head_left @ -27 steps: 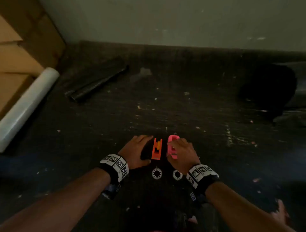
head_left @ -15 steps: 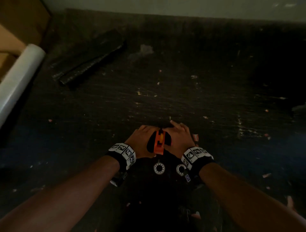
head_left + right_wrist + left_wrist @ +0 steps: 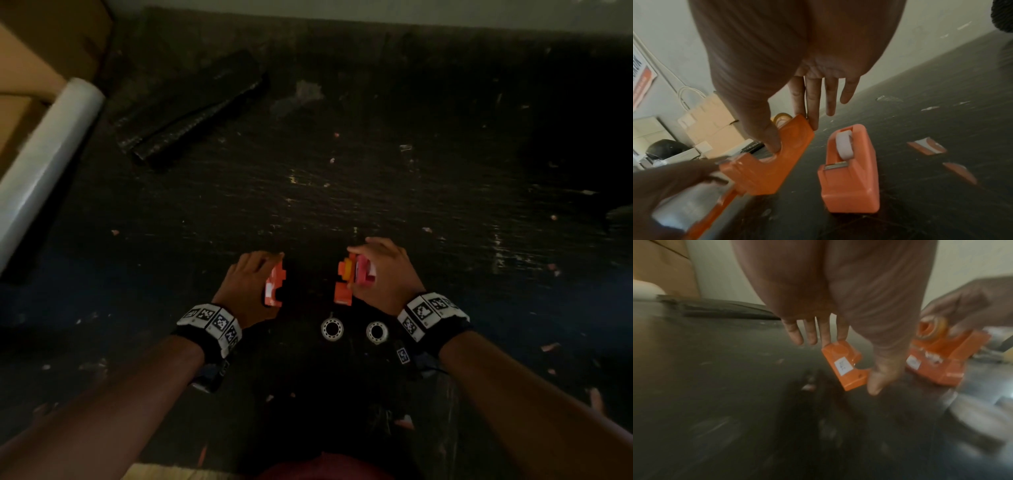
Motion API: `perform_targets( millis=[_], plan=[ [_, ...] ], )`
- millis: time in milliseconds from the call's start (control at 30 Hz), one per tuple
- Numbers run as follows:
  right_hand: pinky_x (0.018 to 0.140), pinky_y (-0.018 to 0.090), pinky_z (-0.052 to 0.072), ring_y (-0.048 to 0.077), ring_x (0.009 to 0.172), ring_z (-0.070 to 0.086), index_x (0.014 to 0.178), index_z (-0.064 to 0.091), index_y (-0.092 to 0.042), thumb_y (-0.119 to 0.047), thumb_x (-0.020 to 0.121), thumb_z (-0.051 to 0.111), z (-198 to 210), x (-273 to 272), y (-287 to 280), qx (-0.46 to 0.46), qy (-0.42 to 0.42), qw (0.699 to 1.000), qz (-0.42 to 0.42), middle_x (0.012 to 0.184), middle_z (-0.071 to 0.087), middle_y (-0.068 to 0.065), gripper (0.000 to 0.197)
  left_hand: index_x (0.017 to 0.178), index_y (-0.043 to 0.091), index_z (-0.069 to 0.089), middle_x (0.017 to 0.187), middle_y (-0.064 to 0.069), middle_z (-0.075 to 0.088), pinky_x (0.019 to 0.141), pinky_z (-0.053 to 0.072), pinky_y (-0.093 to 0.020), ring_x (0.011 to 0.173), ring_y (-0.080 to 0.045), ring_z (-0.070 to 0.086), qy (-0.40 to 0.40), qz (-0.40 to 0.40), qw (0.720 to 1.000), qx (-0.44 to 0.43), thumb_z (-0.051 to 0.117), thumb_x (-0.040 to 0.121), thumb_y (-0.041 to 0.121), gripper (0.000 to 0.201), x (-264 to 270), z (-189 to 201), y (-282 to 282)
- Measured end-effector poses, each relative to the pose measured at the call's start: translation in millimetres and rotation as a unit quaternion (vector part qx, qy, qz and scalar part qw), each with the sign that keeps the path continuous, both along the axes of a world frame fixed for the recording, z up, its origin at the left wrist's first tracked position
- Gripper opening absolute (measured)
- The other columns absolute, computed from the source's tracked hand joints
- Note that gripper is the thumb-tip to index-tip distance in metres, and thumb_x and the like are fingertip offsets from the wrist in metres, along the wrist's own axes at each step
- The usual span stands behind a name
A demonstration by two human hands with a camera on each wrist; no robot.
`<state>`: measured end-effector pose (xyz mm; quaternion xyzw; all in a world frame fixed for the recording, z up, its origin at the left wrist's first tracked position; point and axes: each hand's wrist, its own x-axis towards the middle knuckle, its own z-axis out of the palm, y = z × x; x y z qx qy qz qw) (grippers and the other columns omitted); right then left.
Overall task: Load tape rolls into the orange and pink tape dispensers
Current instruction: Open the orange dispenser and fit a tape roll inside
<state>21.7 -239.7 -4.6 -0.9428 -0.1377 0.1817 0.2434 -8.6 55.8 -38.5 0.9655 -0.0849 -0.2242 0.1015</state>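
Observation:
The orange tape dispenser is apart in two pieces. My left hand (image 3: 267,270) pinches its flat side cover (image 3: 274,284), which carries a white label (image 3: 843,367), between thumb and fingers. My right hand (image 3: 356,260) pinches the orange body (image 3: 343,286) between thumb and index finger (image 3: 812,120); the body's round hub (image 3: 929,327) faces the left hand. The pink dispenser (image 3: 849,170) stands upright on the dark surface just right of the body, with something white in its top slot. Two white tape rolls (image 3: 331,328) (image 3: 376,331) lie flat between my wrists.
A white film roll (image 3: 44,164) and cardboard boxes (image 3: 34,51) lie at the far left. A black rolled sheet (image 3: 191,109) lies at the back left. Small scraps (image 3: 927,146) dot the dark surface (image 3: 342,171). A pale wall (image 3: 342,7) closes the back.
Both hands were together on the whole orange dispenser. They have drawn apart sideways, each with one piece of it. The pink dispenser stays on the surface.

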Motion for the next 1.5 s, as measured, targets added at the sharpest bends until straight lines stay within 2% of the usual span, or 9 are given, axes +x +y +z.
perform_targets(
  millis=[267,367,500,767,900,1033,1200,1367,1500],
  plan=[
    [0.112,0.038,0.024,0.019,0.141,0.032,0.143,0.046,-0.028,-0.042,0.079,0.075,7.3,-7.9,10.1,-0.003,-0.005,1.000,0.016,0.149,0.044,0.003,0.072,0.163,0.034,0.008,0.166,0.000,0.015,0.121,0.025,-0.053,0.154,-0.029,0.014,0.005,-0.012,1.000,0.000,0.083,0.064,0.064,0.128,-2.0,-3.2,6.1],
    [0.109,0.034,0.023,0.018,0.140,0.033,0.142,0.047,-0.027,-0.043,0.079,0.075,8.9,-13.0,11.1,-0.005,-0.025,0.999,0.023,0.147,0.046,0.002,0.071,0.158,0.035,0.029,0.160,0.003,0.030,0.118,0.034,-0.043,0.148,-0.022,0.029,-0.045,0.022,0.991,-0.128,0.083,0.071,0.056,0.104,-5.7,14.6,-12.1],
    [0.113,0.043,0.028,0.019,0.138,0.036,0.140,0.049,-0.026,-0.051,0.078,0.072,3.5,-12.2,13.1,0.001,-0.026,0.999,0.036,0.142,0.053,0.003,0.071,0.139,0.028,0.057,0.133,0.006,0.062,0.103,0.053,-0.035,0.118,-0.006,0.063,0.037,0.096,0.938,-0.332,0.080,0.085,0.036,0.059,2.0,29.2,-54.5],
    [0.113,0.043,0.026,0.021,0.137,0.037,0.139,0.050,-0.024,-0.050,0.080,0.072,4.8,-8.1,14.8,-0.009,-0.020,0.999,0.044,0.142,0.053,0.003,0.069,0.112,0.014,0.071,0.107,-0.002,0.076,0.093,0.059,-0.032,0.101,-0.011,0.073,0.110,0.213,0.861,-0.448,0.085,0.081,0.007,0.035,11.3,19.8,-77.2],
    [0.111,0.041,0.025,0.020,0.138,0.035,0.141,0.046,-0.028,-0.048,0.079,0.074,4.1,-6.5,7.7,-0.023,0.000,0.999,0.032,0.145,0.048,0.003,0.071,0.107,0.022,0.069,0.102,0.005,0.075,0.083,0.056,-0.021,0.095,-0.004,0.072,0.056,0.215,0.890,-0.398,0.086,0.080,0.016,0.033,7.2,20.8,-60.9],
    [0.112,0.043,0.025,0.020,0.138,0.034,0.141,0.046,-0.028,-0.048,0.078,0.073,0.5,-4.1,2.4,-0.023,0.006,1.000,0.018,0.144,0.049,0.003,0.071,0.110,0.030,0.064,0.112,0.007,0.063,0.088,0.053,-0.031,0.099,-0.011,0.064,-0.012,0.064,0.985,-0.161,0.082,0.080,0.030,0.036,0.9,14.7,-45.8],
    [0.110,0.042,0.028,0.019,0.135,0.038,0.138,0.048,-0.029,-0.045,0.076,0.076,0.8,-0.5,-0.6,-0.022,-0.012,1.000,0.002,0.139,0.053,0.001,0.070,0.132,0.033,0.057,0.137,0.001,0.056,0.108,0.036,-0.044,0.133,-0.024,0.047,-0.006,-0.079,0.996,0.049,0.070,0.085,0.044,0.050,-10.2,1.3,-47.8],
    [0.108,0.042,0.032,0.019,0.131,0.040,0.137,0.049,-0.028,-0.046,0.074,0.076,-0.3,2.6,-5.7,-0.018,-0.027,0.999,-0.001,0.136,0.056,-0.001,0.070,0.125,0.031,0.060,0.129,0.001,0.059,0.097,0.043,-0.039,0.123,-0.023,0.055,-0.037,-0.050,0.998,-0.022,0.072,0.082,0.050,0.049,-22.7,5.5,-54.9],
    [0.108,0.044,0.035,0.019,0.129,0.043,0.136,0.049,-0.030,-0.049,0.073,0.072,-2.9,1.4,-6.6,-0.024,-0.032,0.999,-0.005,0.133,0.057,-0.002,0.069,0.115,0.027,0.057,0.109,0.003,0.066,0.081,0.055,-0.036,0.102,-0.021,0.068,0.061,0.014,0.996,-0.061,0.066,0.082,0.064,0.050,-37.0,11.1,-84.9]
  ],
)
